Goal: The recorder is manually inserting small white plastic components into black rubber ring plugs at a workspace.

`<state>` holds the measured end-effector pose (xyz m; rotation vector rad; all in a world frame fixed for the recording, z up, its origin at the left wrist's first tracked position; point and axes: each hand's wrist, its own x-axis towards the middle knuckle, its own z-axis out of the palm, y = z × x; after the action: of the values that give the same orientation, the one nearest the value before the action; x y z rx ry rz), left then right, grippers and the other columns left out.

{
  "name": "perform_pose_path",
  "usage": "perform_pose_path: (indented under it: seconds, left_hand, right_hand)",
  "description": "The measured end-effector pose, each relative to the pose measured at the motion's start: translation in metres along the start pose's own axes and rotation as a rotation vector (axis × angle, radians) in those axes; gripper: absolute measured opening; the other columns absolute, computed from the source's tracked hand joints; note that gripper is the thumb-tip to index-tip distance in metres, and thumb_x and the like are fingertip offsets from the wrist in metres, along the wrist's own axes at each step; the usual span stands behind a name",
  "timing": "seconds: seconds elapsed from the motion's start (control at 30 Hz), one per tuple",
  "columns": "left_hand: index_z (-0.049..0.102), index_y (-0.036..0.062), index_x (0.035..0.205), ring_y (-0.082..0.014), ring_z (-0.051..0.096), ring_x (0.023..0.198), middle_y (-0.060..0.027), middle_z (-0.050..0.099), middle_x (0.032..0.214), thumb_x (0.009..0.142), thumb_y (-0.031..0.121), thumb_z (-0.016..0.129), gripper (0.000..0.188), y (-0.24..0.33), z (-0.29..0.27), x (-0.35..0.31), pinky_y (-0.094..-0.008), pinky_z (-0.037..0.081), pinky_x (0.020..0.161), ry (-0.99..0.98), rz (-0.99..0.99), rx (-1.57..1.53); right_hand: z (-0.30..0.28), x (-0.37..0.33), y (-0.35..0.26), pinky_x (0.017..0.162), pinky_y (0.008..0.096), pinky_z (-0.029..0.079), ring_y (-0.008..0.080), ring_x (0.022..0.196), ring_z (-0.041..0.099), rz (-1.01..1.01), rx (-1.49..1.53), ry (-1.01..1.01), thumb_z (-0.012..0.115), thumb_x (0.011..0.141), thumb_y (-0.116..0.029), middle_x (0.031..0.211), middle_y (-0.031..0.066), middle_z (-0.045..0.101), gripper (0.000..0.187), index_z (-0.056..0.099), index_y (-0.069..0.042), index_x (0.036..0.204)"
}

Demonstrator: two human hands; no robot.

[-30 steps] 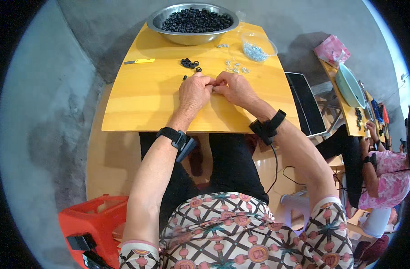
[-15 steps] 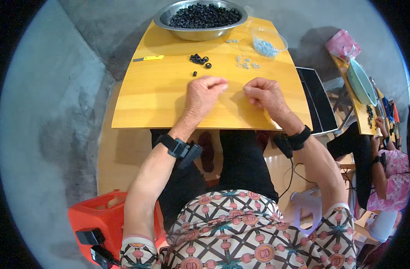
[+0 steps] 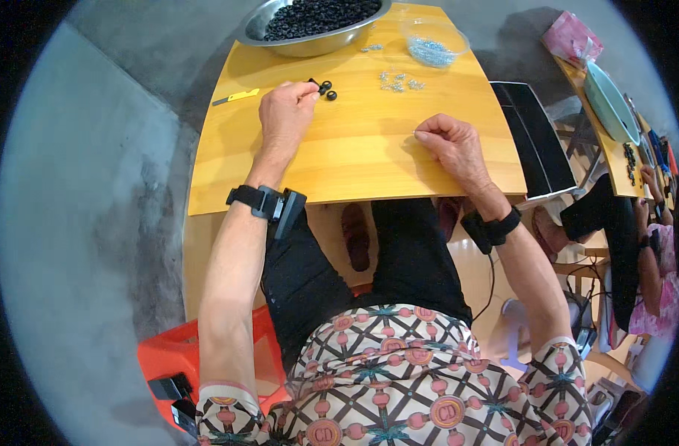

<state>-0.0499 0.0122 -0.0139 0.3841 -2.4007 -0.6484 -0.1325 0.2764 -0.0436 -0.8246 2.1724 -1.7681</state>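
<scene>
My left hand (image 3: 286, 115) reaches over the left part of the yellow wooden table. Its thumb and fingers are pressed together at the edge of a small group of black round pieces (image 3: 331, 96); whatever lies between the fingertips is hidden. Farther right and nearer to me, my right hand (image 3: 454, 149) pinches a tiny pale, silvery piece (image 3: 415, 132) between thumb and forefinger. Beyond it, small silvery pieces (image 3: 400, 85) lie loose on the wood, too small to make out in kind.
A metal basin (image 3: 310, 44) full of black pieces stands at the far left. A clear plastic tub (image 3: 437, 53) holds more silvery pieces. A yellow-handled knife (image 3: 238, 97) lies left. At right, another person's hand (image 3: 651, 178) is beside a second table with a pale green basin (image 3: 611, 104).
My left hand has moved left and away from me to the black pieces. My right hand stays low on the right, its pinched piece now showing. The whole view has shifted slightly.
</scene>
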Motion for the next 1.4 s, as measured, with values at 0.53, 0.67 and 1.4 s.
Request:
perform_pose_path:
  seconds: [0.53,0.67,1.4]
  left_hand:
    - [0.066,0.0051,0.083,-0.0324,0.06,0.077,-0.0142,0.063,0.08,0.072,0.014,0.069,0.014,0.004,0.028,0.015,-0.0418,0.048,0.069,-0.14,0.274,0.357]
    - [0.068,0.0059,0.086,-0.0299,0.062,0.076,-0.0143,0.064,0.08,0.074,0.012,0.068,0.013,0.005,0.024,0.006,-0.0388,0.049,0.069,-0.146,0.254,0.196]
    - [0.061,-0.0004,0.106,-0.0151,0.064,0.087,-0.0077,0.065,0.097,0.088,0.007,0.061,0.02,0.083,-0.055,-0.125,-0.0249,0.054,0.079,-0.365,-0.557,-1.657]
  right_hand:
    - [0.001,-0.004,-0.008,0.062,0.0247,0.047,0.0079,0.065,0.057,-0.051,-0.106,0.006,0.066,0.079,-0.01,0.07,0.0037,0.066,0.01,0.066,0.0,0.08]
    - [0.001,-0.005,-0.009,0.062,0.0244,0.047,0.0078,0.065,0.057,-0.045,-0.114,-0.001,0.067,0.079,-0.01,0.07,0.0032,0.066,0.009,0.066,0.0,0.08]
    - [0.051,-0.078,-0.089,0.053,0.0195,0.044,0.0047,0.058,0.052,-0.054,0.403,-0.086,0.066,0.082,-0.007,0.072,-0.0003,0.063,0.008,0.064,0.0,0.084]
